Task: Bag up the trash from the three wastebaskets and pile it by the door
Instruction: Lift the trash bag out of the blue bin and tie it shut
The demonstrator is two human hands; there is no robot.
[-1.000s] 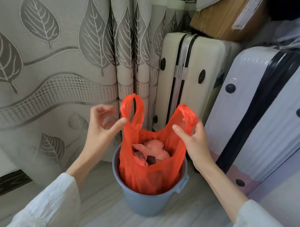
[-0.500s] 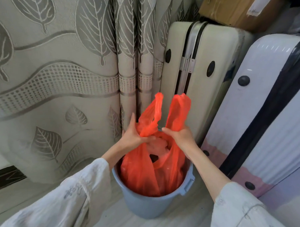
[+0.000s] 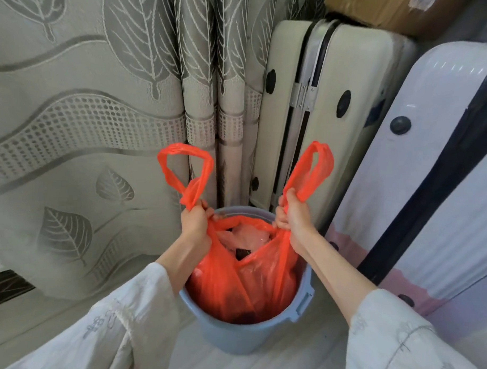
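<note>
A: Where is the trash bag?

B: The orange bag (image 3: pixel 250 281) sits inside the blue wastebasket (image 3: pixel 242 336), which stands on the pale floor (image 3: pixel 299 360) in the near middle of the scene. Its body fills the bin; its mouth is pulled wide across the rim.

A: And the hands?

B: The left hand (image 3: pixel 195 220) is curled in a fist round the base of the left handle loop (image 3: pixel 186 168), at the left side of the bin's rim. The right hand (image 3: pixel 293 216) grips the base of the right handle loop (image 3: pixel 312 170) in the same way, at the right side. Both loops stand up above the fists, apart from each other.

A: What is in the bag?

B: Pale crumpled stuff (image 3: pixel 249 235) and something dark below it; I cannot tell what they are.

A: Around it?

B: A leaf-patterned curtain (image 3: pixel 87 110) hangs on the far left. A cream suitcase (image 3: pixel 336 104) stands upright just behind the bin, a white suitcase (image 3: pixel 430 191) with a dark band to the right, and a cardboard box (image 3: pixel 381 9) lies on the cream one.
</note>
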